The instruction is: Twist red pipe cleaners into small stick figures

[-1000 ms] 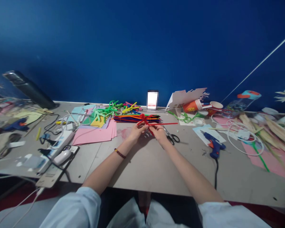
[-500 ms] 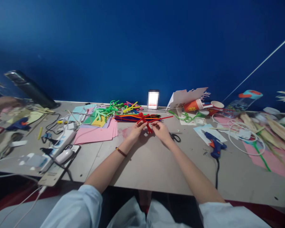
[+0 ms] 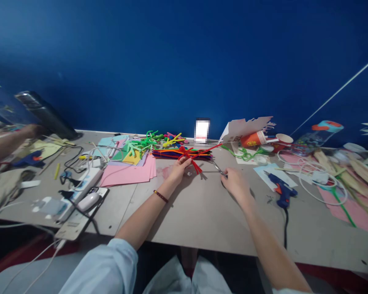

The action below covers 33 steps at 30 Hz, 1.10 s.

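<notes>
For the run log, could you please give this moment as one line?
Left hand: holds red pipe-cleaner figure | Right hand: at handle end of scissors | Beyond: pipe-cleaner bundle | Right side: glue gun

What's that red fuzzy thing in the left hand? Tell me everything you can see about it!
The red fuzzy thing looks made of bent pipe cleaners. It has a small rounded lump at the top, a long strand slanting up to the right, and shorter ends spreading down and right. The left hand pinches it just in front of the colorful bundle. I can't tell whether it touches the bundle.
</notes>
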### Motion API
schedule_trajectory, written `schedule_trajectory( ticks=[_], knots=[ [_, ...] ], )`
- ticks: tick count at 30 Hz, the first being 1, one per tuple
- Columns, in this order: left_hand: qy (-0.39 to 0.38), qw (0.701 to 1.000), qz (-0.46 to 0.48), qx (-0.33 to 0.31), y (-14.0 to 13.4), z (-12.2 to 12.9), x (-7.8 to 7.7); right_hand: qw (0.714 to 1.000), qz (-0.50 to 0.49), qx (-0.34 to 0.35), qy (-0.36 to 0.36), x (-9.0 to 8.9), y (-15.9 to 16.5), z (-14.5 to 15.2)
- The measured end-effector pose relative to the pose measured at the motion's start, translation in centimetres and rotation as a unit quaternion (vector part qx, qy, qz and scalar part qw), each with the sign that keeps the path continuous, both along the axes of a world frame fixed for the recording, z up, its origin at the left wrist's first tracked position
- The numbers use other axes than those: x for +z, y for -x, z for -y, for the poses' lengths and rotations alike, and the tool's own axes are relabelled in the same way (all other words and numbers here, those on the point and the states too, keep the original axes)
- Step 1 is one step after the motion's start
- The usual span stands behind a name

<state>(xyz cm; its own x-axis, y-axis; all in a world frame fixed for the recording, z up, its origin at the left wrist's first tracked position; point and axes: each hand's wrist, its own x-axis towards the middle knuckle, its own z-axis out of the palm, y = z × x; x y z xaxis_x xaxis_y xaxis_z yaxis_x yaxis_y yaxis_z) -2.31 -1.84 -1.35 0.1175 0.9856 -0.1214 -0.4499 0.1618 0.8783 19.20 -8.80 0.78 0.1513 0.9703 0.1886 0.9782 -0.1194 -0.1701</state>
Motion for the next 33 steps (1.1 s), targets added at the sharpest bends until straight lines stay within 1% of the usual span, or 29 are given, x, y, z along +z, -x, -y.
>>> schedule_trajectory(
  ticks=[3,6,9,12,15,17,19,21,22,23,25,27,28,29,30,33],
  knots=[
    [0.004,1.000,-0.011,0.011,0.0,0.0,0.0,0.999,-0.028,-0.015,0.031,-0.9,-1.0,0.5],
    [0.013,1.000,-0.016,0.016,0.0,-0.2,-0.2,0.995,-0.075,-0.019,0.058,-1.5,-1.8,0.3],
    [0.022,1.000,-0.004,0.021,0.0,-0.4,-0.4,0.993,-0.093,-0.031,0.061,-1.8,-2.4,0.0],
    [0.012,1.000,0.004,0.026,0.0,-0.6,-0.6,0.994,-0.087,-0.026,0.055,-1.7,-2.6,0.1],
    [-0.004,1.000,0.003,0.018,0.1,-0.4,-0.3,0.990,-0.096,-0.047,0.086,-1.3,-2.4,0.3],
    [-0.012,1.000,-0.003,0.002,0.1,-0.2,0.1,0.985,-0.118,-0.068,0.108,-0.9,-2.1,0.4],
    [-0.009,1.000,-0.004,-0.009,0.0,0.1,0.7,0.977,-0.170,-0.070,0.111,-0.7,-1.8,0.4],
    [-0.001,1.000,0.006,-0.007,0.0,0.5,1.4,0.958,-0.253,-0.067,0.113,-0.6,-1.6,0.4],
    [0.000,1.000,0.010,-0.003,0.0,0.6,1.6,0.943,-0.303,-0.071,0.115,-0.6,-1.5,0.4],
    [0.000,1.000,0.013,-0.002,0.0,0.7,1.9,0.924,-0.356,-0.077,0.117,-0.6,-1.4,0.3],
    [-0.012,1.000,0.018,-0.004,0.0,0.8,2.2,0.876,-0.461,-0.077,0.118,-0.6,-1.1,0.4],
    [-0.025,0.999,0.030,-0.010,0.1,0.7,2.3,0.833,-0.538,-0.055,0.114,-0.6,-0.9,0.4],
    [-0.027,0.999,0.038,-0.014,0.1,0.7,2.2,0.819,-0.561,-0.040,0.117,-0.6,-0.8,0.4],
    [-0.026,0.998,0.047,-0.016,0.1,0.6,2.1,0.811,-0.572,-0.025,0.122,-0.7,-0.7,0.4],
    [-0.023,0.998,0.056,-0.017,0.1,0.5,2.0,0.809,-0.573,-0.013,0.129,-0.8,-0.6,0.4],
    [-0.016,0.996,0.083,-0.017,0.0,0.4,1.8,0.821,-0.552,0.013,0.149,-1.2,-0.5,0.4]
  ],
)
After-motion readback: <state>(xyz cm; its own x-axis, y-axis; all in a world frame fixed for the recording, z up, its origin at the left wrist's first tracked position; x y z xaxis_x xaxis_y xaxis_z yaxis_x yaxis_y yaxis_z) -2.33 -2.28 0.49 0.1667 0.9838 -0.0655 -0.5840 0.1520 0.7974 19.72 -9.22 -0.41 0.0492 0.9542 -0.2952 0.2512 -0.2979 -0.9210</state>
